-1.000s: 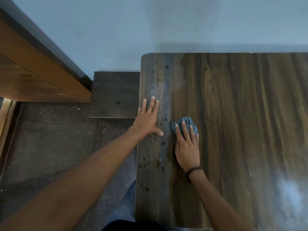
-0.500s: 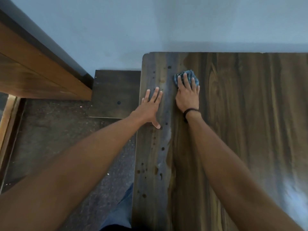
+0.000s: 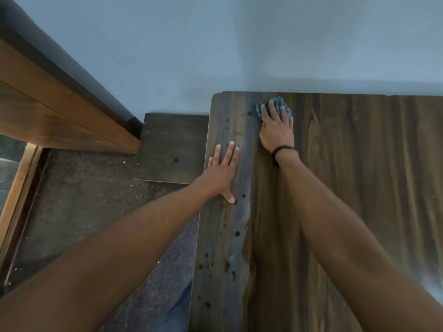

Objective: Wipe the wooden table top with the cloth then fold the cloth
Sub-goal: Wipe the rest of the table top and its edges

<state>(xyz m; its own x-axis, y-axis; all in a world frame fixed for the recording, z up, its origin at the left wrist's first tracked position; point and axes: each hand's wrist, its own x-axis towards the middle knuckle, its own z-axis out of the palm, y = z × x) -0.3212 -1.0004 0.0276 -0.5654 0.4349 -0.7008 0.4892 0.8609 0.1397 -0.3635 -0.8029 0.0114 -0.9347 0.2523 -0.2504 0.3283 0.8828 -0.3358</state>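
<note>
Right hand [image 3: 275,130] presses the cloth [image 3: 275,104] flat-fingered near the table's [image 3: 359,188] far edge; left hand [image 3: 221,172] lies flat, released.

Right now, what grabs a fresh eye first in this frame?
The right hand presses a crumpled blue-grey cloth flat near the far left corner of the dark wooden table top. The left hand lies flat by the table's left edge, among dark round spots strung along that edge.
</note>
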